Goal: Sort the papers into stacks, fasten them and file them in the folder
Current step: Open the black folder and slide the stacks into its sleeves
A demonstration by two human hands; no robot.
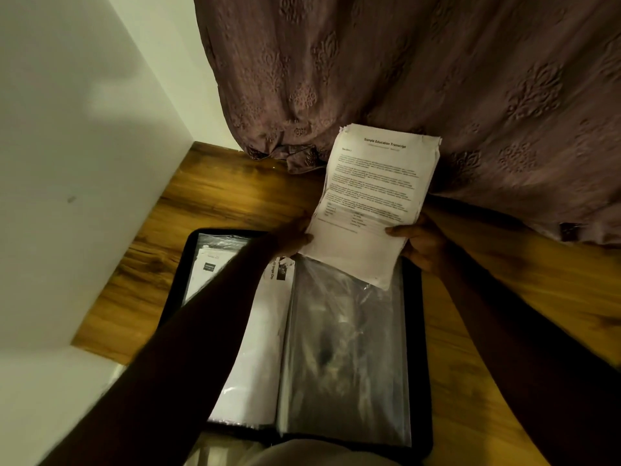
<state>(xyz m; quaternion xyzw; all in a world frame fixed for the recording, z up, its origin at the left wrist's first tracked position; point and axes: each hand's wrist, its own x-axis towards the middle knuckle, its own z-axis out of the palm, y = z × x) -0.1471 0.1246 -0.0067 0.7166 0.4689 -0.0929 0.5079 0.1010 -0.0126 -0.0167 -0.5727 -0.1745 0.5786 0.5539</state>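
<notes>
A thick stack of printed papers [373, 196], headed "Sample Education Transcript", is held tilted above the far edge of an open black folder [416, 331]. My left hand [297, 235] grips the stack's lower left edge. My right hand [420, 242] grips its lower right edge, thumb on top. The folder lies flat on the wooden table [215, 193]. Its left side holds filed white papers [262, 348] inside a clear sleeve. Its right side shows a clear plastic sleeve [342, 348] with nothing visible in it. The stack's lower corner hangs over the top of that sleeve.
A white wall or cabinet side [77, 146] borders the table on the left. A mauve patterned curtain [437, 79] hangs behind the table and drapes onto its far edge. Bare wood lies to the right of the folder [477, 331].
</notes>
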